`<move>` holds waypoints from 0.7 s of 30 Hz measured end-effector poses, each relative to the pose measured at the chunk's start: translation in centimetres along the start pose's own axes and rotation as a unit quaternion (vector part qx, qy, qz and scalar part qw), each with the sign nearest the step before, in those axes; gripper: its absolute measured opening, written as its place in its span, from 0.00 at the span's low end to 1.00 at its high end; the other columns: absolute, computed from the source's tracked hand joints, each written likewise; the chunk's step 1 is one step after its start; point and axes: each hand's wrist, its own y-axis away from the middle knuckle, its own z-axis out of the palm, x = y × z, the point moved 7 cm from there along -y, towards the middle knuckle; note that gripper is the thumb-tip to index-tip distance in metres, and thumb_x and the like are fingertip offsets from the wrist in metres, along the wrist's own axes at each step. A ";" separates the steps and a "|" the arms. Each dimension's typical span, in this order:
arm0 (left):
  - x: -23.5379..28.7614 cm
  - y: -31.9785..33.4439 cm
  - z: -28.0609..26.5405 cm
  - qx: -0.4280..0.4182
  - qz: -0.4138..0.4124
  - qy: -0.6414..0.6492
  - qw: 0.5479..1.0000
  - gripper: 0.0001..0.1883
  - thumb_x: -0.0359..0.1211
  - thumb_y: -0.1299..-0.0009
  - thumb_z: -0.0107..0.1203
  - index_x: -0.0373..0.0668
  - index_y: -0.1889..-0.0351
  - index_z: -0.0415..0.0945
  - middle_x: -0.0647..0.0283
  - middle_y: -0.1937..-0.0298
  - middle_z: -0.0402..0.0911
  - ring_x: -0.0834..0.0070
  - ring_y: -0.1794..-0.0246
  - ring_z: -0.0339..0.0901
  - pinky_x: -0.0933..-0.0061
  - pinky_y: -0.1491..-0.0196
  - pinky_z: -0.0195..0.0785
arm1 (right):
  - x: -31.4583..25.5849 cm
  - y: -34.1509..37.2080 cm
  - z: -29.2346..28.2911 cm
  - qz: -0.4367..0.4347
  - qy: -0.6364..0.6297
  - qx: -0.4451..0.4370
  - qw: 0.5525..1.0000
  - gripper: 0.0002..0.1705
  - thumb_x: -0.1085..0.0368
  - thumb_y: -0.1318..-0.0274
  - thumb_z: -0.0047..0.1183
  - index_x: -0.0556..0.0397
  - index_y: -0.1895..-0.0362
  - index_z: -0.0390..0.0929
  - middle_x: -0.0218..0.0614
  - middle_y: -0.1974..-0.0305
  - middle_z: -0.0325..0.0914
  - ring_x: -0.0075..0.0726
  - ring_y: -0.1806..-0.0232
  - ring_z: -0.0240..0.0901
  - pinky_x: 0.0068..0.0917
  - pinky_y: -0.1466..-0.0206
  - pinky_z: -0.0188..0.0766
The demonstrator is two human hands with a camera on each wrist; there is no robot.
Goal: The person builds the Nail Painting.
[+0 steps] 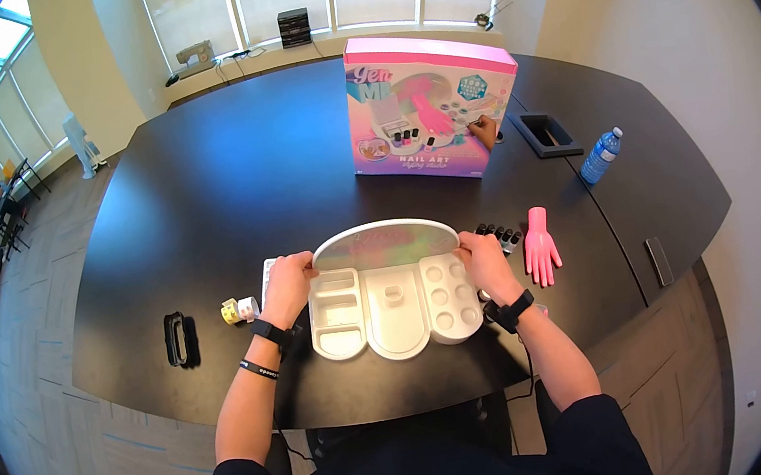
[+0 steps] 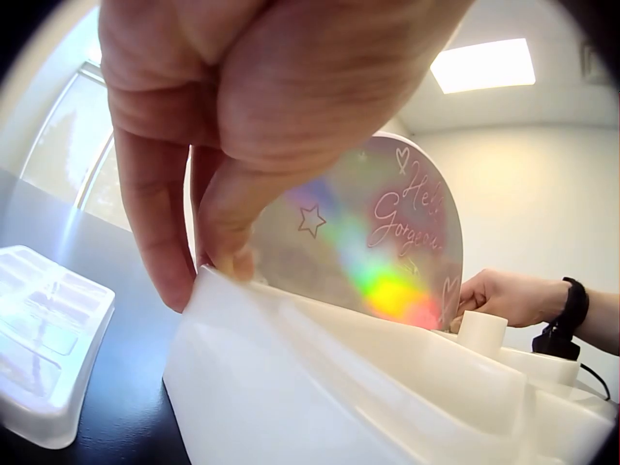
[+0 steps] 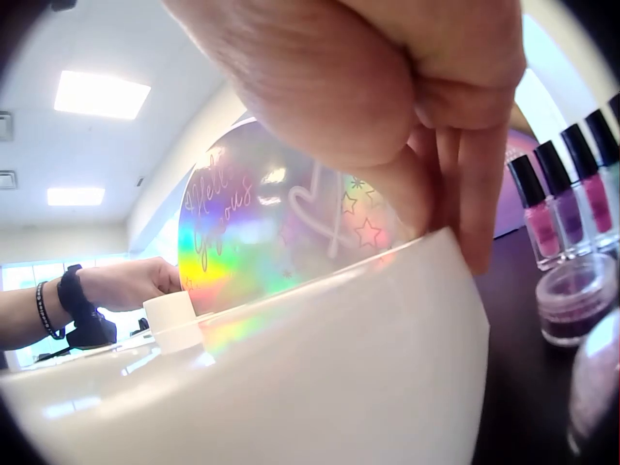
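Note:
A white molded tray (image 1: 397, 330) stands before me, with three slots at left, a rounded middle section bearing a small raised block, and round wells at right. Along its back edge rises a curved, shiny rainbow backboard (image 1: 385, 244), lettered "Hello Gorgeous" with hearts and stars (image 2: 310, 221). My left hand (image 1: 287, 287) pinches the backboard's left end, its fingertips down at the tray's back corner. At the opposite corner, my right hand (image 1: 488, 265) pinches the right end the same way. Both fingertips partly hide the backboard's lower ends.
Nail polish bottles (image 3: 564, 199) and a small clear jar (image 3: 575, 300) stand right of the tray, near a pink model hand (image 1: 542, 251). A clear plastic tray (image 2: 48, 334) and small rolls (image 1: 239, 310) lie left. Behind are a nail art box (image 1: 431, 108) and a water bottle (image 1: 602, 156).

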 end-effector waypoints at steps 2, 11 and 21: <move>0.2 0.1 -0.1 -0.003 -0.006 0.003 1.000 0.04 0.25 0.32 0.65 0.34 0.61 0.86 0.45 0.65 0.89 0.44 0.60 0.87 0.53 0.52 0.80 | -0.1 0.0 -0.2 0.007 -0.004 -0.006 1.000 0.04 0.73 0.37 0.61 0.62 0.63 0.80 0.60 0.69 0.82 0.72 0.61 0.83 0.57 0.57 0.77; 0.1 0.0 -0.4 -0.001 -0.004 0.014 1.000 0.04 0.25 0.32 0.65 0.34 0.61 0.87 0.46 0.65 0.89 0.45 0.61 0.87 0.54 0.54 0.80 | 0.1 0.0 0.0 0.010 -0.005 0.001 1.000 0.04 0.73 0.37 0.61 0.63 0.61 0.81 0.60 0.68 0.84 0.71 0.61 0.84 0.56 0.56 0.78; -0.4 0.0 -0.1 0.015 -0.008 -0.003 1.000 0.06 0.26 0.35 0.71 0.36 0.62 0.86 0.48 0.67 0.88 0.49 0.63 0.88 0.55 0.55 0.79 | 0.1 -0.1 0.0 0.010 -0.045 0.001 0.999 0.04 0.75 0.37 0.59 0.63 0.59 0.81 0.60 0.65 0.85 0.71 0.58 0.84 0.56 0.52 0.79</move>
